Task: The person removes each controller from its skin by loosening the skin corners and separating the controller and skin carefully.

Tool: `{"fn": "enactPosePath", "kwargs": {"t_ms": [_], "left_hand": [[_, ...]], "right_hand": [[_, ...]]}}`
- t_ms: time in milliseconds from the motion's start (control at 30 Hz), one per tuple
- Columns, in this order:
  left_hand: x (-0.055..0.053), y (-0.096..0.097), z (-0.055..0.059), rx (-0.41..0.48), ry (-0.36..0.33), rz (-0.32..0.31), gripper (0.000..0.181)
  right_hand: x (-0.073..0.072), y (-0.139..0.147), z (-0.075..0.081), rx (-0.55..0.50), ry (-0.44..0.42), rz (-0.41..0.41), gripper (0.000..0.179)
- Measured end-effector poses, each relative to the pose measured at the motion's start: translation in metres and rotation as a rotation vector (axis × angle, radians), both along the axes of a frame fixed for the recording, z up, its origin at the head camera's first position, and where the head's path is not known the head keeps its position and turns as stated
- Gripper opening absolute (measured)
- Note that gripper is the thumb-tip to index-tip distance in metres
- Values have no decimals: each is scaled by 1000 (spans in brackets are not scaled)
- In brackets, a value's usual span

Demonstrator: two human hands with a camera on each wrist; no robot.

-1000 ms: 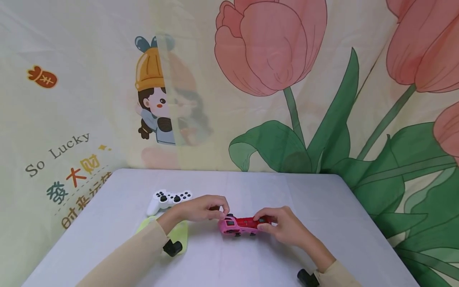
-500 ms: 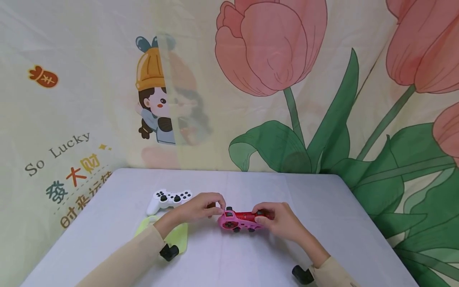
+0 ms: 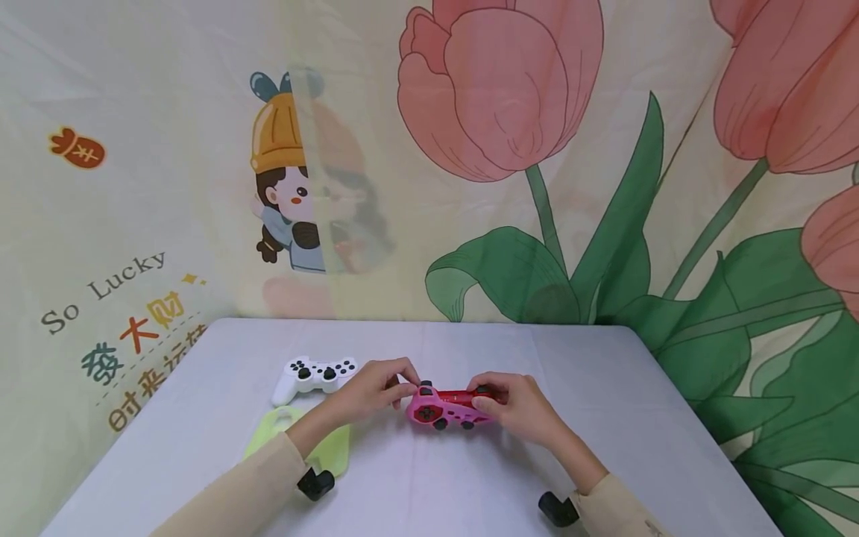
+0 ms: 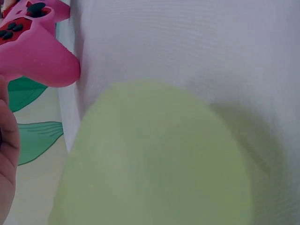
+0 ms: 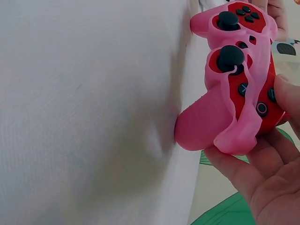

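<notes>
A red game controller (image 3: 455, 397) with black sticks and buttons is partly inside a pink silicone cover (image 3: 458, 410), near the middle of the table. Around the directional pad the cover sits flush. At the other end its edge (image 5: 251, 103) runs loose across the face buttons, leaving part of the red shell (image 5: 269, 105) bare. My right hand (image 3: 526, 406) grips that end, thumb on the red shell and fingers beneath the cover. With thumb and forefinger, my left hand (image 3: 376, 386) pinches the covered controller's upper left corner.
Back left on the white table (image 3: 604, 358) lies a white game controller (image 3: 295, 380). In front of it is a pale green board (image 3: 332, 451) with a handle hole, partly hidden by my left forearm. A printed curtain (image 3: 376, 149) hangs behind the table.
The controller has tilted so its button face shows more to the head camera, and it has shifted slightly up. Both hands moved with it, my right hand a little leftward.
</notes>
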State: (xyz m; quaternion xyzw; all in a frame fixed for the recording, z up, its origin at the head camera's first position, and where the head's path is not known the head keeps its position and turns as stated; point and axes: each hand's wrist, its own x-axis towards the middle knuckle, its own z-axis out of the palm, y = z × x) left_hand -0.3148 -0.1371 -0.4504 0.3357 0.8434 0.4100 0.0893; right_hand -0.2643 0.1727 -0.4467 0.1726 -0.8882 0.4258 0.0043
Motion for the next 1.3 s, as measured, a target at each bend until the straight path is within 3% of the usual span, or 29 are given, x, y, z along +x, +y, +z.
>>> {"fn": "enactPosePath", "kwargs": {"t_ms": [367, 567, 1033, 1300], "left_hand": [[-1, 3, 11, -3, 38, 53, 18], [-6, 8, 23, -11, 80, -18, 22], [-7, 29, 45, -295, 284, -86, 27], [-4, 35, 46, -358, 392, -95, 16]], "right_hand": [[-5, -5, 4, 8, -12, -32, 20], [-9, -7, 6, 6, -34, -37, 19], [-8, -6, 7, 7, -45, -46, 19], [-8, -8, 6, -1, -55, -59, 19]]}}
